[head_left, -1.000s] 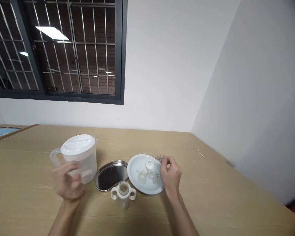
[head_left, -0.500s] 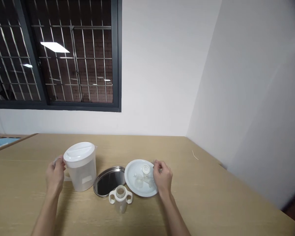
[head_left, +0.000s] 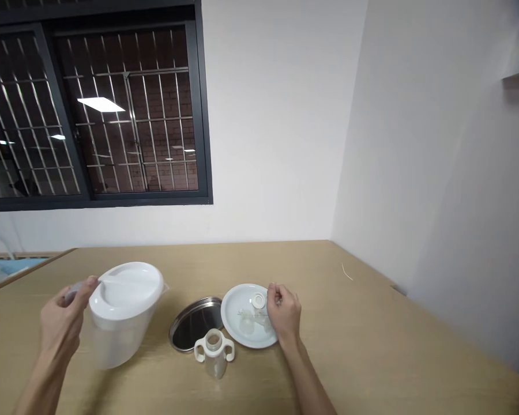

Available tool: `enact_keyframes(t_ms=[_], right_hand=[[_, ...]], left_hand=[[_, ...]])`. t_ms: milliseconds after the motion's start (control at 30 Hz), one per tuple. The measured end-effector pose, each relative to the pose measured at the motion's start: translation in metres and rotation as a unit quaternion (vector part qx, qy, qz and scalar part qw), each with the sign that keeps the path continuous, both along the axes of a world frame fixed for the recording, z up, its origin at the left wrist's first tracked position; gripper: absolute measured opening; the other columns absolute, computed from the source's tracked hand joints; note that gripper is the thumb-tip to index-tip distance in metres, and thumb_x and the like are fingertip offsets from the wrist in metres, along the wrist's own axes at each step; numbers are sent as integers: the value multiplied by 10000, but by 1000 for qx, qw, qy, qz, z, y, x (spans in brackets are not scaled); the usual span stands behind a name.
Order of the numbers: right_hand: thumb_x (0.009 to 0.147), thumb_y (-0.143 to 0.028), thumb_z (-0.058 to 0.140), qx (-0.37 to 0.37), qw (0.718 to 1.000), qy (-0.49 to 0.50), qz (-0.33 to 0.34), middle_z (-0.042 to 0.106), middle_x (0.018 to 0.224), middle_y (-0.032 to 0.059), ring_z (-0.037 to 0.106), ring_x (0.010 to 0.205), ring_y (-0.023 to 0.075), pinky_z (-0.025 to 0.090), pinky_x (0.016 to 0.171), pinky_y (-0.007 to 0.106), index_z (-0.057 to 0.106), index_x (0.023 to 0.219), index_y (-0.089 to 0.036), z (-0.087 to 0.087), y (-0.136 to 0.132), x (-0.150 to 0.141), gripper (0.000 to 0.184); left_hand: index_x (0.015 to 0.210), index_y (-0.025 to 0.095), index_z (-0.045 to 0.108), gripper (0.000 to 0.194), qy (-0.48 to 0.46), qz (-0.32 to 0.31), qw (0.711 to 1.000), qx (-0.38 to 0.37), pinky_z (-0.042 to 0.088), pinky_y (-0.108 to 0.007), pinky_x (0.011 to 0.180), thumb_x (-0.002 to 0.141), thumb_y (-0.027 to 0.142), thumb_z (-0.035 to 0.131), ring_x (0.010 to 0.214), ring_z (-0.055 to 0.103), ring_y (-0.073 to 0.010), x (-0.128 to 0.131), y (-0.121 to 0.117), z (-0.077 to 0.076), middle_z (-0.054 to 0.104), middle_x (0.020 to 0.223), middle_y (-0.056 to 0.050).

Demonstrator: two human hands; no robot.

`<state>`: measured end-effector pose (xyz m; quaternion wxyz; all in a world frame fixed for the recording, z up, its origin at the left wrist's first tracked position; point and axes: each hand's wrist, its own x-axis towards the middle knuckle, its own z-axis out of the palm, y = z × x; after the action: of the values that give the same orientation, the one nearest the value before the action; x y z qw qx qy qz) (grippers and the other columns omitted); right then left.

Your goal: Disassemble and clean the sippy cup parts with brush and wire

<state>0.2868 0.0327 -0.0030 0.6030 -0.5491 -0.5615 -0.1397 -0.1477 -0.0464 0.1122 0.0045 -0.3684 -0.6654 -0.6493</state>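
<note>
My left hand (head_left: 64, 317) is wrapped round the handle of a translucent plastic pitcher (head_left: 116, 340) with a white lid. The pitcher is tilted and seems lifted off the table. At the right rim of a white plate (head_left: 231, 323), my right hand (head_left: 284, 314) is closed with fingers pinched; what is in them, if anything, is hidden. On the plate lie a white ring-shaped cap (head_left: 258, 300), a clear rounded cover (head_left: 247, 324) and other small clear parts. An open baby bottle (head_left: 215, 363) with two white handles stands upright in front of the plate.
A kidney-shaped steel tray (head_left: 194, 324) lies between the pitcher and the plate. A thin pale strip (head_left: 346, 272) rests near the table's right edge. Behind the wooden table (head_left: 372, 357) are a white wall and a barred window (head_left: 125, 127).
My left hand has gone from open air to the pitcher's handle, and the pitcher has come up and nearer, tilting. My right hand stays by the plate. The head view has shifted.
</note>
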Motion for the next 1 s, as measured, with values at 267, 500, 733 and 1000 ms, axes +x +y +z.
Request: enact_keyframes(t_ms=[267,500,733,1000], right_hand=[[942,-298,471,8,998,-55,30,510,541,-13,470,583,173,377,692,307,481,594,-233,0,-2,-7,355],[946,-275,467,11,998,-60,23,514,547,-11,474,593,172,375,689,303,485,598,-228,-1,-2,-5,352],[946,-271,455,11,998,-56,19,516,541,-13,458,577,167,368,680,301,479,588,-230,3,-4,-5,361],[947,-269,465,11,998,-56,23,517,541,-17,472,574,161,370,693,296,489,601,-225,4,-4,-4,350]], left_hand=[[734,203,584,459,215,-167,955,-116,429,-271,572,681,648,679,634,587,-199,93,-19,50,624,646,0],[755,217,484,429,489,-184,849,-78,396,-323,653,722,623,619,661,533,-198,141,-10,40,605,697,-12],[761,213,471,396,527,-225,817,-68,369,-314,634,723,577,621,659,503,-184,150,-6,45,596,719,-12],[778,223,437,395,569,-249,782,-58,377,-343,676,765,585,595,676,540,-204,157,-4,47,574,722,-6]])
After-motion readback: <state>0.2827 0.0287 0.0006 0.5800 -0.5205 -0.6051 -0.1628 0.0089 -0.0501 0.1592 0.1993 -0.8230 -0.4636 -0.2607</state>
